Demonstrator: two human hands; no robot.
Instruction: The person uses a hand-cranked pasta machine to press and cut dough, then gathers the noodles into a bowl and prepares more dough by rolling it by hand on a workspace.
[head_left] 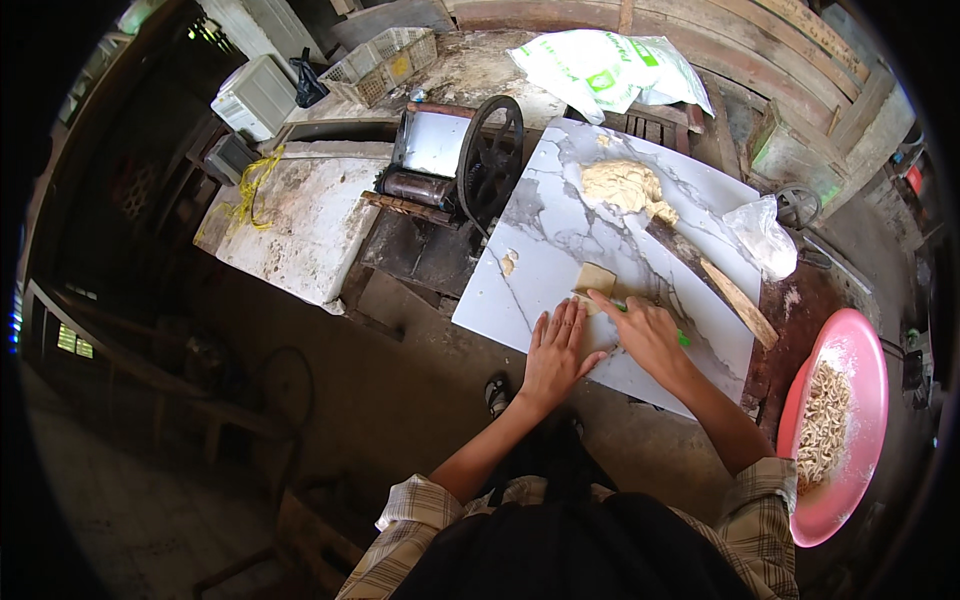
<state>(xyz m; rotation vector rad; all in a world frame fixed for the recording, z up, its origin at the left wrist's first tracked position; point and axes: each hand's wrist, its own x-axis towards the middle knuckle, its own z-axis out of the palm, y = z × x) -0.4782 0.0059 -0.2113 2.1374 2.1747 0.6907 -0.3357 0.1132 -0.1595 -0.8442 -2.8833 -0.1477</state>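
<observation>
My left hand (562, 352) lies on the marble-patterned board (500, 300), its fingers stretched out against the near edge of a small flat piece of dough (596, 279). Close beside it, my right hand (645, 335) grips a green-handled tool, probably a knife; the green end of its handle (684, 339) sticks out past the palm. The right index finger points forward along the tool at the dough, and the blade is mostly hidden. Farther back on the board rests a large lump of dough (620, 187). A small dough scrap (509, 262) lies to the left.
A long wooden stick (712, 282) crosses the board's right side, near a clear plastic bag (762, 236). At right stands a pink basin (868, 400) of short cut pieces. A hand-cranked roller machine (425, 185) with a large wheel (491, 160) is left; a white-green sack (610, 75) lies behind.
</observation>
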